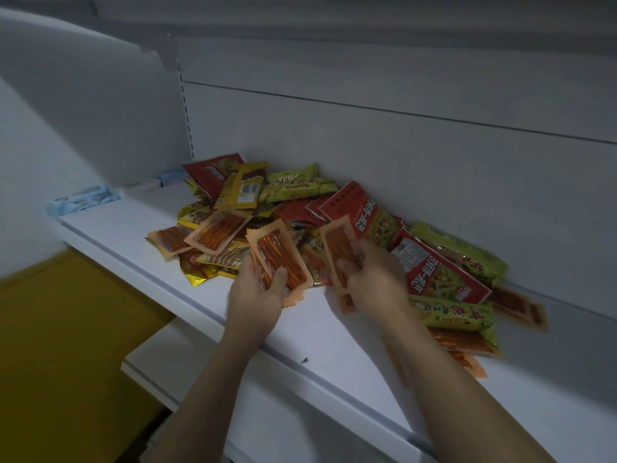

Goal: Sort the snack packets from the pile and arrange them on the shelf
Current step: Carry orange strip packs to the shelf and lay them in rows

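- A pile of glossy, crinkled snack packets in red, green and gold foil is heaped on the flat white shelf, against the back panel
- A thin orange stack of flat, clear-windowed packets with serrated ends is gripped by the left hand, with the thumb laid across it
- A single orange packet is pinched by the right hand at the pile's front

snack packets: glossy plastic film, crinkled | shelf: smooth matt white
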Action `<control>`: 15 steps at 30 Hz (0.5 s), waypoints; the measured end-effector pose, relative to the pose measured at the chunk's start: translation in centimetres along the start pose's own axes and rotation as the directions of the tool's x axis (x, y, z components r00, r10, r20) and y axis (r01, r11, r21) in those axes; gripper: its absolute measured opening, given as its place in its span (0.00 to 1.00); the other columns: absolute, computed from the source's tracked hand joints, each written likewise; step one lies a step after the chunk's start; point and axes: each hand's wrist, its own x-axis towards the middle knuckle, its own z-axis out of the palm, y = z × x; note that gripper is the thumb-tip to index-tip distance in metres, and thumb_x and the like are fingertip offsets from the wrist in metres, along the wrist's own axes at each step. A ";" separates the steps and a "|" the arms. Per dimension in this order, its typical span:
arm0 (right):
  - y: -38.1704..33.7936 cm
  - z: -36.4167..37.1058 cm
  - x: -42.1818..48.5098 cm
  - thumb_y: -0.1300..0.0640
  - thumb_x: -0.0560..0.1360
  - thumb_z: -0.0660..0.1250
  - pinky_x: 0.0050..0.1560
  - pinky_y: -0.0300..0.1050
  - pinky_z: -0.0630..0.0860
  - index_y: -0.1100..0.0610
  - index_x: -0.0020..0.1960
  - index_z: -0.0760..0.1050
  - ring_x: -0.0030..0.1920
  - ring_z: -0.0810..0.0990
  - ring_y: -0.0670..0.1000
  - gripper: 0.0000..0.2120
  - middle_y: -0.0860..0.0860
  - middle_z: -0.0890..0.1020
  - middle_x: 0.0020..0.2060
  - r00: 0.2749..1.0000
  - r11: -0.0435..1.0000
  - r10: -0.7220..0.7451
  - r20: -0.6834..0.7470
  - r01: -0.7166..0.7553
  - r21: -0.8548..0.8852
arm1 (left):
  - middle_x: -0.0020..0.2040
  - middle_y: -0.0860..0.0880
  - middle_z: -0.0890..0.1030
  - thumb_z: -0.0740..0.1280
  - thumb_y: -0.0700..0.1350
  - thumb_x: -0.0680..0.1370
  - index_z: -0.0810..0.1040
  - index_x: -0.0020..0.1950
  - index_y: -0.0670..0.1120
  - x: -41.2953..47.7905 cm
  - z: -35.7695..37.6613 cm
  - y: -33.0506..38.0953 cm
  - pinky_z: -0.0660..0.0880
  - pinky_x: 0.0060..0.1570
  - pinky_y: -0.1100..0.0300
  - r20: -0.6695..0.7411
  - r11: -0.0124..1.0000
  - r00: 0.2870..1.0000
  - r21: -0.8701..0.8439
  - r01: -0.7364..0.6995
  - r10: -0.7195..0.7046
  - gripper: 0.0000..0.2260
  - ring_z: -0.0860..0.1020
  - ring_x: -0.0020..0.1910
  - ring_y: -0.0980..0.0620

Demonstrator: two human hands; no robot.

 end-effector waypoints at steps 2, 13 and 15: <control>-0.4 -0.7 0.4 0.56 0.77 0.68 0.42 0.44 0.74 0.54 0.50 0.79 0.44 0.82 0.50 0.04 0.48 0.83 0.43 0.993 0.940 0.118 0.024 -0.119 0.320 | 0.51 0.56 0.81 0.67 0.44 0.80 0.73 0.58 0.54 -0.1 0.0 0.2 0.76 0.59 0.46 0.020 1.000 1.000 0.012 0.008 -0.008 0.09 0.80 0.54 0.51; -2.8 2.2 -1.4 0.49 0.76 0.69 0.37 0.38 0.72 0.50 0.48 0.83 0.38 0.78 0.43 0.07 0.45 0.82 0.38 0.986 0.958 -0.164 0.036 0.151 0.243 | 0.56 0.55 0.82 0.63 0.66 0.73 0.74 0.58 0.67 -0.7 -0.3 0.5 0.77 0.57 0.43 0.162 0.994 0.981 -0.046 -0.099 0.106 0.14 0.81 0.56 0.53; -2.2 2.3 -1.2 0.52 0.79 0.65 0.39 0.44 0.72 0.52 0.50 0.83 0.43 0.78 0.51 0.09 0.51 0.81 0.42 0.976 0.974 -0.218 -0.022 0.219 0.063 | 0.54 0.55 0.82 0.64 0.65 0.71 0.73 0.58 0.63 -0.5 -0.1 0.0 0.78 0.56 0.44 0.137 0.993 0.984 -0.015 -0.117 0.118 0.17 0.81 0.54 0.52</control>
